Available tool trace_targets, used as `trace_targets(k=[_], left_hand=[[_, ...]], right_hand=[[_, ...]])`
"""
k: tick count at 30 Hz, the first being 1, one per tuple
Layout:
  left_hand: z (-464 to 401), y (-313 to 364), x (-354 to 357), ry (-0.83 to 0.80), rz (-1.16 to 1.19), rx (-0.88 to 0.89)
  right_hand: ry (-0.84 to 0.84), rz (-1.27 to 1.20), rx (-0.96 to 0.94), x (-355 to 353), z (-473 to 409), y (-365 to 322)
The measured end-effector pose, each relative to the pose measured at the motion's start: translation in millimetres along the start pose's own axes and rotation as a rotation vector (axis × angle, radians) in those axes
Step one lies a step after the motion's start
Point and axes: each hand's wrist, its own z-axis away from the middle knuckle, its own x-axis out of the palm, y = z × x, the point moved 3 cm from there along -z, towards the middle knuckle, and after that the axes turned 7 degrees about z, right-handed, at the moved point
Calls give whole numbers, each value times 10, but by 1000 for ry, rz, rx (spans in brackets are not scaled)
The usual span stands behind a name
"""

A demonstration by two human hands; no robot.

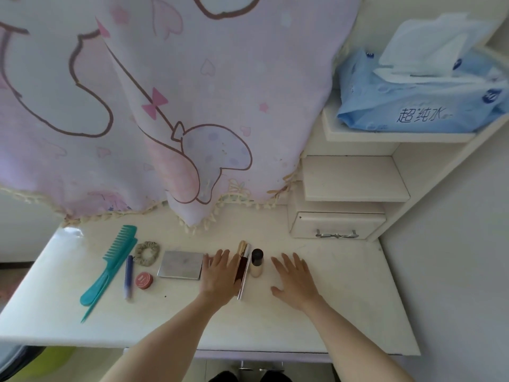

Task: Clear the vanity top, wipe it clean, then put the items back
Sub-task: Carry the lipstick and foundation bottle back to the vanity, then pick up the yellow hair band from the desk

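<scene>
The white vanity top point(344, 304) carries a row of items. From left lie two teal combs point(110, 264), a blue pen-like tube point(128, 272), a grey-green scrunchie point(146, 252), a small red round tin point(143, 280) and a silver flat palette point(180, 265). My left hand point(219, 274) hovers flat, fingers spread, between the palette and several slim sticks point(243, 268). A small bottle with a black cap point(256, 262) stands beside them. My right hand point(296, 279) is spread open to the right of the bottle, holding nothing.
A pink patterned cloth point(165, 106) hangs over the back of the vanity. At the right stand white shelves point(352, 180) and a small drawer point(336, 224). A blue pack of wet wipes point(421, 100) lies on the top shelf.
</scene>
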Motion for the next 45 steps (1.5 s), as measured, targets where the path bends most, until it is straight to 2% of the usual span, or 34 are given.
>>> trace_targets(k=[4, 8, 13, 17, 23, 28, 34, 41, 45], left_hand=[[4, -54, 10, -22, -53, 132], [-187, -53, -279, 73, -36, 289], [-329, 47, -827, 134, 81, 510], [-189, 400, -1250, 226, 130, 757], [405, 1374, -1572, 204, 106, 1051], [1630, 2350, -1649, 193, 161, 1355], [3646, 3205, -1645, 208, 201, 1705], [6084, 3631, -1685, 143, 349, 2114], [7374, 3719, -1565, 35, 468, 2328]], right_hand=[[-72, 58, 151, 99, 144, -52], [45, 57, 329, -47, 281, -127], [228, 37, 662, -465, 703, -168], [369, 37, 859, -765, 1252, -170], [543, 107, 1161, -1020, 2503, -283], [556, 150, 1451, -848, 3978, -671], [508, 299, 1782, -539, 6063, -1654], [331, 372, 2157, -166, 8091, -3138], [245, 368, 2374, 135, 8962, -3912]])
